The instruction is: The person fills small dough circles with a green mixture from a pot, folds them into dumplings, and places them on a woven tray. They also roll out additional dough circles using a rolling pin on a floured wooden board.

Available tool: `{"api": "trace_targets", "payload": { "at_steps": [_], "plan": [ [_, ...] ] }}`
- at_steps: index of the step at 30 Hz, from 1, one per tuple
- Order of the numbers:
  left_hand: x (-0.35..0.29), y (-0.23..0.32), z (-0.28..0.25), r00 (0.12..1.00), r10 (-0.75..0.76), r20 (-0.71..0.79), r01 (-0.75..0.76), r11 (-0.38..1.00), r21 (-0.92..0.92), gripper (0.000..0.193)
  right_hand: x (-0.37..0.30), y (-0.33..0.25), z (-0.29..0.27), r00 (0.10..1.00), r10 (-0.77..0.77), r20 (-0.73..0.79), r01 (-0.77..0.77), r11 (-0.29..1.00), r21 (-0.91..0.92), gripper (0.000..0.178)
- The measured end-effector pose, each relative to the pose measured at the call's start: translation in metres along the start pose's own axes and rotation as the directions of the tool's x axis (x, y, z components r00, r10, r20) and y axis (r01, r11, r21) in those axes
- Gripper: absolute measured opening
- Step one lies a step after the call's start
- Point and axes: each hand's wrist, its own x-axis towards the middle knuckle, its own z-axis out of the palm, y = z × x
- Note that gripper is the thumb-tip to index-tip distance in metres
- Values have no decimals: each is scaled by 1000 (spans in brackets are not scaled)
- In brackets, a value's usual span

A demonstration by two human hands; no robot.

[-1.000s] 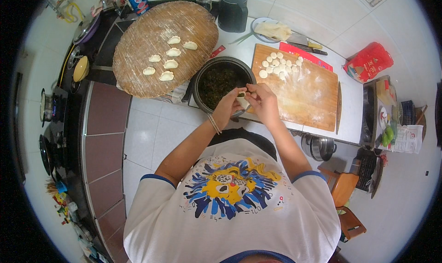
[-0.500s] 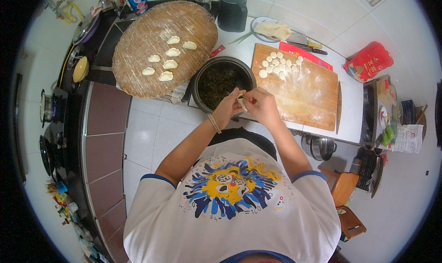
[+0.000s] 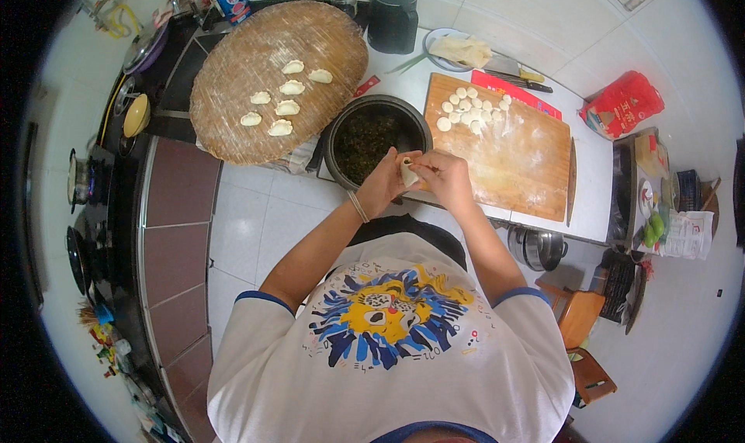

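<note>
Just over the near rim of a dark pot [image 3: 336, 160] of chopped dark-green filling [image 3: 367, 140], a dumpling [image 3: 407, 174] is between my hands, its wrapper partly folded with dark filling showing at the top. My left hand [image 3: 379, 187] cups it from the left, thumb and fingers closed on it. Fingertips of my right hand [image 3: 448, 181] pinch the wrapper's right edge. Several shaped dumplings [image 3: 289, 88] rest on a large round woven tray [image 3: 233, 63] to the left. Small round dough pieces [image 3: 466, 111] lie on the floured wooden board [image 3: 528, 179] at right.
A black jug [image 3: 392, 20] stands behind the pot. Behind the board are a plate [image 3: 436, 39] with a pale cloth-like thing, a knife [image 3: 516, 81] and a red packet [image 3: 625, 104]. A rolling pin [image 3: 572, 181] lies along the board's right edge. A steel pot [image 3: 539, 247] sits below the counter.
The dumpling has turned more upright between my hands, and its opening shows more. My right fingers have shifted slightly along its edge. Everything around stays put.
</note>
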Motion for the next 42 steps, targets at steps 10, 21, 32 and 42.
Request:
{"api": "trace_targets", "payload": {
  "at_steps": [10,21,32,42],
  "plan": [
    [2,3,-6,989,-64,135,47,990,132,73,4,-1,-8,978,177,107,-195,963,186,8],
    [0,0,-2,997,-51,65,52,998,-23,67,4,0,-8,976,-215,-19,205,951,-229,14],
    [-4,10,5,993,-94,78,101,991,-93,69,12,-5,-11,969,-244,41,248,954,-170,11],
    [-3,16,7,991,-117,58,128,957,-259,65,23,-4,-19,882,-426,204,467,850,-244,24]
  ]
}}
